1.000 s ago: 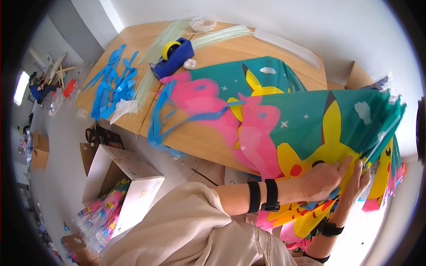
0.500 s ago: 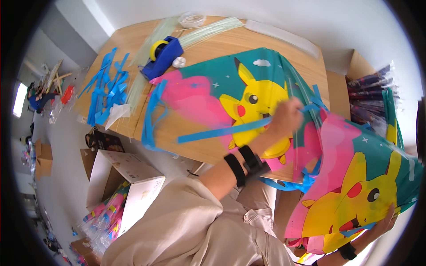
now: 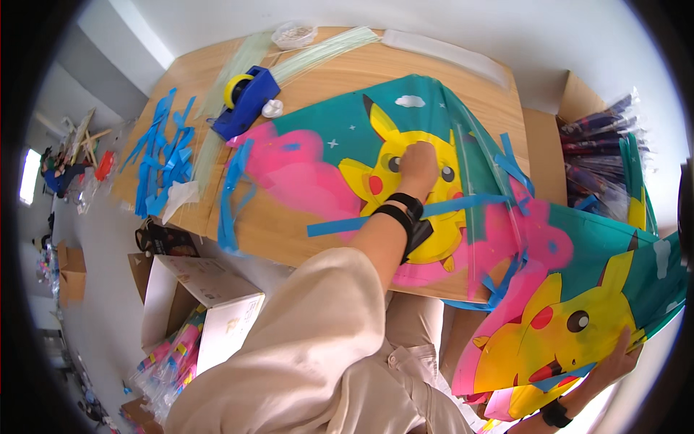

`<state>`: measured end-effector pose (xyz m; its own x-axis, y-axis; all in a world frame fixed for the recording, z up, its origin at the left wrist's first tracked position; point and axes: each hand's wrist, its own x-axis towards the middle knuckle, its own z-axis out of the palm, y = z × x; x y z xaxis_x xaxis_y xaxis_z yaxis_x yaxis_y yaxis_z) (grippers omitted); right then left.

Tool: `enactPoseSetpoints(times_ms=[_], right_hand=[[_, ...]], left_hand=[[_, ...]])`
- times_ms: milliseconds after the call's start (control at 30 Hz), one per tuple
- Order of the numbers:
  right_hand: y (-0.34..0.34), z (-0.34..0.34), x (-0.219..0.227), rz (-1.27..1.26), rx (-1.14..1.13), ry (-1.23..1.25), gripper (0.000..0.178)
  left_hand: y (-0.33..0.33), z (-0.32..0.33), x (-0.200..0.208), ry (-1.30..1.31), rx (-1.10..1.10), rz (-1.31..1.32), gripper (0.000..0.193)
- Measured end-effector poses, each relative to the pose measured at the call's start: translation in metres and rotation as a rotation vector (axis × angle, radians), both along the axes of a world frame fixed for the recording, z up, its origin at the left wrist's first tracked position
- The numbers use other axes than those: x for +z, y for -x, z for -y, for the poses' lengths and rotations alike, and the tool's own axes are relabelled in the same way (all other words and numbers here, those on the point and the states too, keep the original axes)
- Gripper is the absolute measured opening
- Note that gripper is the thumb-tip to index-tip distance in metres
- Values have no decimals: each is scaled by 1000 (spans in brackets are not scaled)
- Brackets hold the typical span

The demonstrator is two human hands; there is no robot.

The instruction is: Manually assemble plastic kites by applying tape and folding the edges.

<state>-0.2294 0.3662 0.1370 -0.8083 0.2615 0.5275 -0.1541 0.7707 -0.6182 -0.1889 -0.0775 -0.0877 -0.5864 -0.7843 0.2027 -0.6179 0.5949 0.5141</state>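
A green and pink kite sheet (image 3: 296, 173) printed with a yellow cartoon figure lies on the wooden table. My left hand (image 3: 419, 166) is closed over the figure's face; whatever its fingers pinch is hidden. Beneath that wrist a blue ribbon (image 3: 332, 227) runs across the sheet. At the lower right, my right hand (image 3: 616, 358) grips the edge of a second matching kite (image 3: 535, 333), which hangs off the table's right side. More blue ribbon (image 3: 515, 170) sits where the two sheets meet.
A blue tape dispenser (image 3: 249, 101) stands beyond the sheet. Loose blue ribbons (image 3: 160, 155) lie at the table's left, with pale thin rods (image 3: 325, 52) and a clear bowl (image 3: 294, 35) at the back. Open cartons stand left (image 3: 217, 278) and right (image 3: 543, 145).
My left hand has moved left and away from me, from beside the ribbon bundle onto the figure's face. The blue ribbon now lies under my wrist. My right hand stays on the hanging kite.
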Motion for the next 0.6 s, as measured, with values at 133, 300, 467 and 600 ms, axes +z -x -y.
enactPoseSetpoints(times_ms=[133, 300, 467, 600], right_hand=[[-6, 16, -10, 41, 131, 131, 53], [-10, 24, -19, 133, 222, 90, 55], [-6, 32, -22, 82, 287, -15, 54], [-6, 37, -14, 29, 279, -101, 51]], left_hand=[[1, -2, 2, 122, -84, 72, 11], [0, 2, 15, -181, -5, 78, 14], [-6, 12, 26, -326, 72, -71, 17], [-20, 17, 25, -293, 140, -372, 24]])
